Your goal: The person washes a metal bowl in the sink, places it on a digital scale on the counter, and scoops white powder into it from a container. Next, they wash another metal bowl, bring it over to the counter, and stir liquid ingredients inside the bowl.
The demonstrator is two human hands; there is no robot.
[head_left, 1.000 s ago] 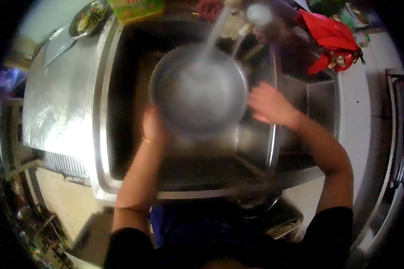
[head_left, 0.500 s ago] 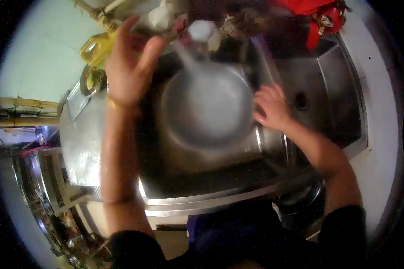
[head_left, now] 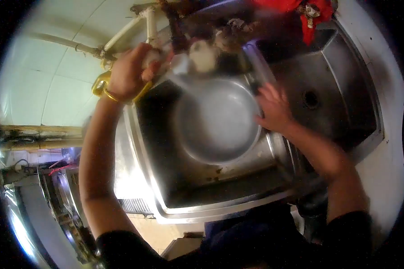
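A round grey metal basin point(head_left: 217, 121) sits in the left bowl of a steel sink point(head_left: 166, 188). Its inside is whitish and blurred. From its upper left a pale streak point(head_left: 186, 83) runs inward; whether it is a handle or a stream of water, I cannot tell. My left hand point(head_left: 132, 74), with a yellow bangle at the wrist, is raised behind the sink's left corner. Its fingers are curled beside the white pipes, around something hidden. At the basin's right rim, my right hand point(head_left: 275, 110) is spread, thumb near or touching the rim.
A second sink bowl point(head_left: 345, 89) with a drain lies to the right. Red cloth or plastic point(head_left: 307, 27) hangs at the back. White pipes point(head_left: 150, 27), a yellow object point(head_left: 101, 83) and several pale round items point(head_left: 202, 56) crowd the rear edge.
My left hand was raised with thumb and fingers apart; now its fingers are curled by the pipes. My right hand stays at the basin's rim. The view has shifted, showing more wall.
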